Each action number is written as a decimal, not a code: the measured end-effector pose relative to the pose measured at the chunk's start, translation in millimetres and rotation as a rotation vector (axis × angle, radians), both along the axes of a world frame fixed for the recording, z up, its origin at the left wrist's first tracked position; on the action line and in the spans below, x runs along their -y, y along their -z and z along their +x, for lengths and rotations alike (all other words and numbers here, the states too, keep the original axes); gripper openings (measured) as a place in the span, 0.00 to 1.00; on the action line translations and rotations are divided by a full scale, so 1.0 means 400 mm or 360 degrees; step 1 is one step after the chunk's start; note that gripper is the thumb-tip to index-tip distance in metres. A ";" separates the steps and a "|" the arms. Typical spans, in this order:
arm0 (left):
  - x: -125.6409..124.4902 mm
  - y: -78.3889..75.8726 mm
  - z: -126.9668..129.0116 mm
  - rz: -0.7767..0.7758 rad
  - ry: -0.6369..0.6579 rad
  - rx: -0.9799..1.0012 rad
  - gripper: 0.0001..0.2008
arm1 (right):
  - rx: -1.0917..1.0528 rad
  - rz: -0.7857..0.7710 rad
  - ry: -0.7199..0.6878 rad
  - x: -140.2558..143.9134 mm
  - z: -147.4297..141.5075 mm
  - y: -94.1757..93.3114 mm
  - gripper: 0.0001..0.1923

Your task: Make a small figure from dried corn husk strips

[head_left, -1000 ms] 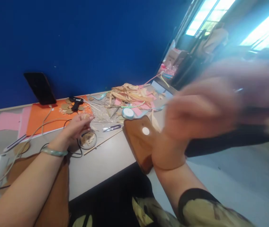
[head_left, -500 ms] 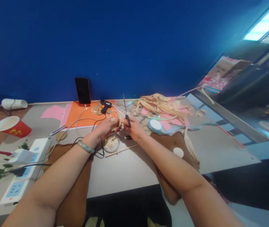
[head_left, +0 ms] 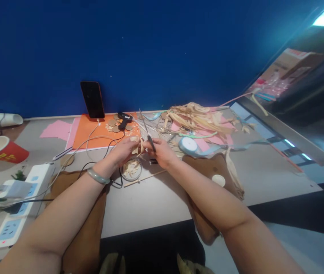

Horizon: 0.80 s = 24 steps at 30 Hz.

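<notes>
My left hand (head_left: 123, 150) pinches a small strip of dried corn husk (head_left: 137, 147) above a small clear dish (head_left: 131, 170) that holds husk scraps. My right hand (head_left: 162, 152) grips small thread scissors (head_left: 147, 134), blades pointing up and away, right beside the husk strip. The two hands almost touch over the dish. A green bangle (head_left: 97, 177) circles my left wrist.
A thin wooden stick (head_left: 145, 179) lies by the dish. A heap of husks (head_left: 196, 120), a ribbon spool (head_left: 188, 145), a black glue gun (head_left: 123, 120) on orange paper, a leaning phone (head_left: 92, 99), a power strip (head_left: 22, 201) and a red cup (head_left: 0, 150) surround the hands.
My right hand came down from a blur near the camera and took the scissors off the table. The view swung left; the hands now meet over the dish.
</notes>
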<state>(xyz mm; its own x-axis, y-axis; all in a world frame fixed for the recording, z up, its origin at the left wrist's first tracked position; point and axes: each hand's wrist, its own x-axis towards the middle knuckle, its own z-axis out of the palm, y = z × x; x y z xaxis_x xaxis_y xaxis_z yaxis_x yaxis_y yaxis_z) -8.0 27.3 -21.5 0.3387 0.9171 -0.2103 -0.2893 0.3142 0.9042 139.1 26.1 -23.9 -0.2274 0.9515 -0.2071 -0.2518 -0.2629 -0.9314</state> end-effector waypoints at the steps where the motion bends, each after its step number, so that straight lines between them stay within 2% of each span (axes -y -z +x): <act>1: 0.002 -0.001 0.002 -0.0002 -0.0005 -0.0011 0.06 | 0.0049 0.0022 0.0040 0.003 -0.002 0.000 0.14; 4: 0.010 -0.009 0.009 -0.0016 0.0103 -0.0046 0.04 | 0.0050 0.0107 0.0164 0.016 -0.015 0.001 0.15; 8: 0.014 -0.021 0.013 -0.0074 0.0198 -0.0096 0.02 | -0.0067 0.0179 0.0215 0.026 -0.030 0.008 0.18; 12: 0.016 -0.032 0.005 -0.0124 0.0232 -0.0052 0.05 | -0.0059 0.0200 0.0253 0.025 -0.031 0.017 0.20; 16: 0.021 -0.039 -0.003 -0.0060 0.0354 -0.0028 0.07 | -0.0039 0.0165 0.0272 0.028 -0.030 0.016 0.18; 20: 0.020 -0.034 -0.008 -0.0018 0.0444 -0.0005 0.07 | 0.0005 0.0189 0.0272 0.029 -0.027 0.017 0.17; 24: 0.016 -0.021 -0.009 -0.0052 0.0399 0.0058 0.06 | 0.0124 0.0356 0.0328 0.020 -0.023 0.029 0.15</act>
